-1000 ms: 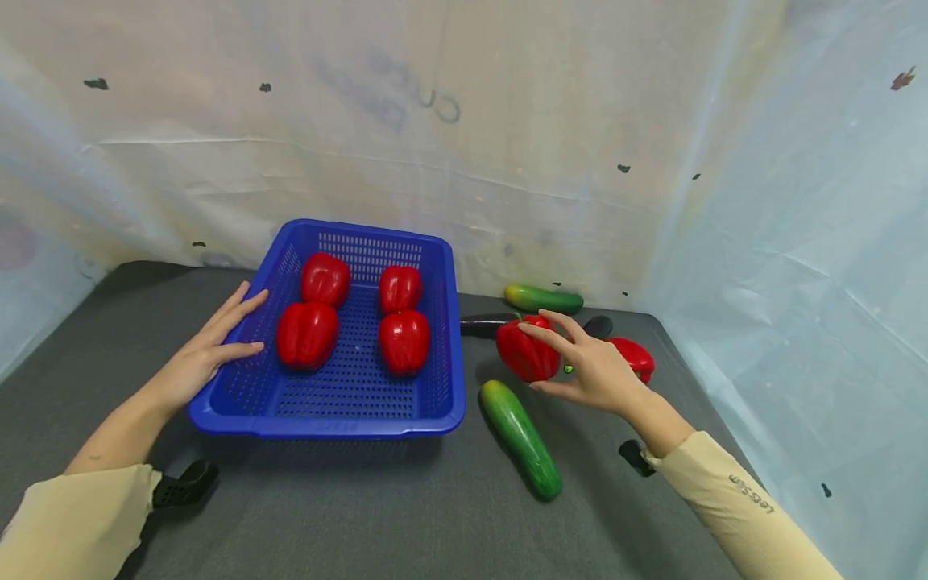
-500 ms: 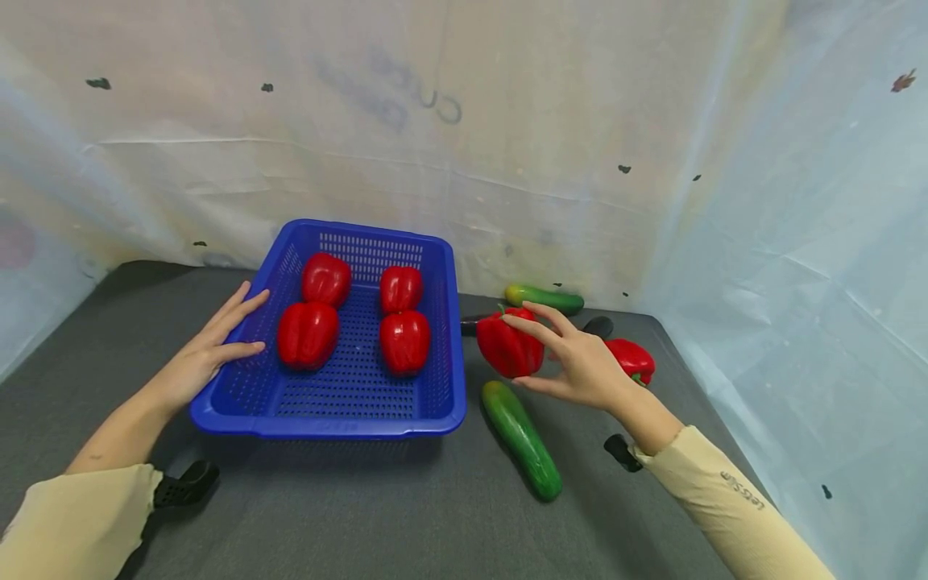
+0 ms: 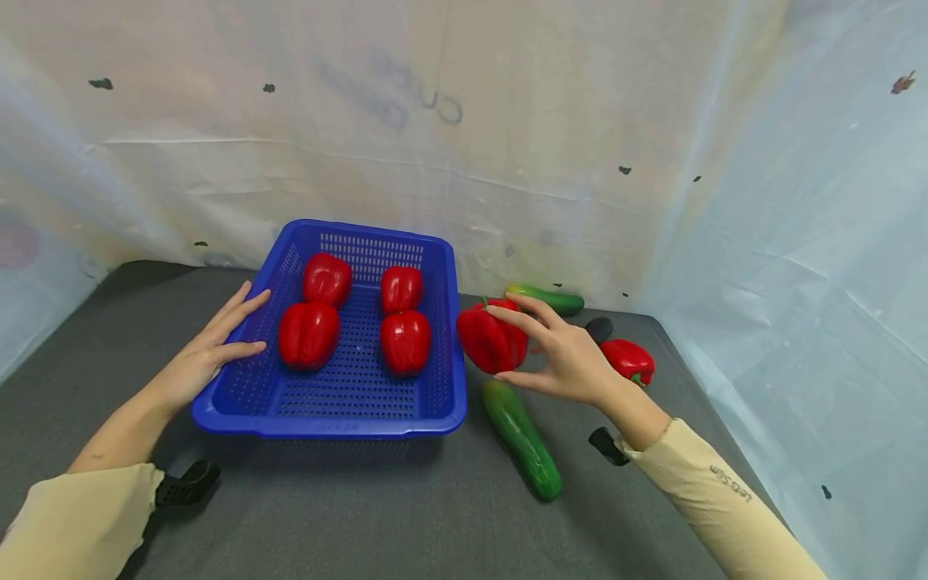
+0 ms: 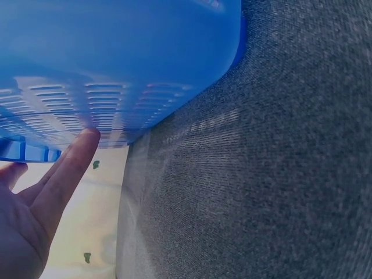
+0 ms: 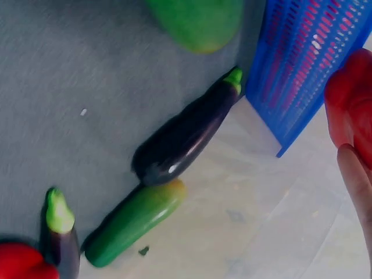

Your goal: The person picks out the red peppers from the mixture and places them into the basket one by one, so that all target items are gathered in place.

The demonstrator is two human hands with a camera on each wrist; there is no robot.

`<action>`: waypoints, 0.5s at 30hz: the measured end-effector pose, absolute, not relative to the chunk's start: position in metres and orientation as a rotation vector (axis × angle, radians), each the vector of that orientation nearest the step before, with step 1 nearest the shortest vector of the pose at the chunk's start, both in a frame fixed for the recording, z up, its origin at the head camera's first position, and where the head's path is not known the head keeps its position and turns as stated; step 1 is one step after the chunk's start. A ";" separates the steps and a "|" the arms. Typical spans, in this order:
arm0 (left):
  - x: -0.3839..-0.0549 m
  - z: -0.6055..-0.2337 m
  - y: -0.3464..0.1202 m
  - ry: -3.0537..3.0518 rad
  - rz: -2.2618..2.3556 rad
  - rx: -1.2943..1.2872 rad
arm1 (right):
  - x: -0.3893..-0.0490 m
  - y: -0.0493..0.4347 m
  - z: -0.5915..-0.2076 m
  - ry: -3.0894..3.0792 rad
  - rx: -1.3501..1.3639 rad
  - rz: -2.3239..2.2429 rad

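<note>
My right hand (image 3: 573, 358) pinches a red bell pepper (image 3: 487, 338) between thumb and fingers, just off the right side of a blue plastic basket (image 3: 326, 427). At the right edge of the right wrist view, part of that pepper and one finger show beside the basket's slotted wall. With extended fingers, my left hand (image 3: 206, 354) rests against the basket's left side; the left wrist view shows a fingertip (image 4: 88, 135) at the outer wall. Several red bell peppers (image 3: 308, 336) lie inside the basket in two columns.
A cucumber (image 3: 522, 441) lies right of the basket on the grey cloth. Farther back are another cucumber (image 3: 558, 301), a dark eggplant (image 5: 186, 133), a second eggplant (image 5: 61, 221) and a red bell pepper (image 3: 627, 359). Plastic sheeting (image 3: 507, 121) hangs behind.
My right hand has carried the bell pepper leftward and slightly up, closer to the basket's right rim. The left hand and the basket stay in place.
</note>
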State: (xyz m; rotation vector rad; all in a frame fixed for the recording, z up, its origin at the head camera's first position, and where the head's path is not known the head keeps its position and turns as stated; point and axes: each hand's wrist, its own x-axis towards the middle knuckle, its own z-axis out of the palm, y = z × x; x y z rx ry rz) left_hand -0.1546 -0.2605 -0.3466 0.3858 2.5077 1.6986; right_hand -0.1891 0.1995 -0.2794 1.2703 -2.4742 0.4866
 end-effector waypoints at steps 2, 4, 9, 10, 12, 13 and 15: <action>-0.154 -0.346 -0.260 2.507 1.699 0.381 | -0.189 0.196 -0.279 -2.457 1.281 0.520; -0.154 -0.346 -0.260 2.506 1.700 0.378 | -0.189 0.193 -0.278 -2.446 1.288 0.559; -0.153 -0.345 -0.259 2.494 1.713 0.368 | -0.188 0.184 -0.274 -2.439 1.287 0.626; -0.153 -0.345 -0.259 2.493 1.712 0.366 | -0.188 0.182 -0.273 -2.441 1.285 0.634; -0.153 -0.345 -0.259 2.492 1.708 0.361 | -0.187 0.178 -0.271 -2.445 1.289 0.657; -0.153 -0.344 -0.259 2.493 1.704 0.358 | -0.187 0.176 -0.271 -2.448 1.292 0.667; -0.154 -0.344 -0.260 2.497 1.694 0.354 | -0.187 0.172 -0.270 -2.456 1.299 0.674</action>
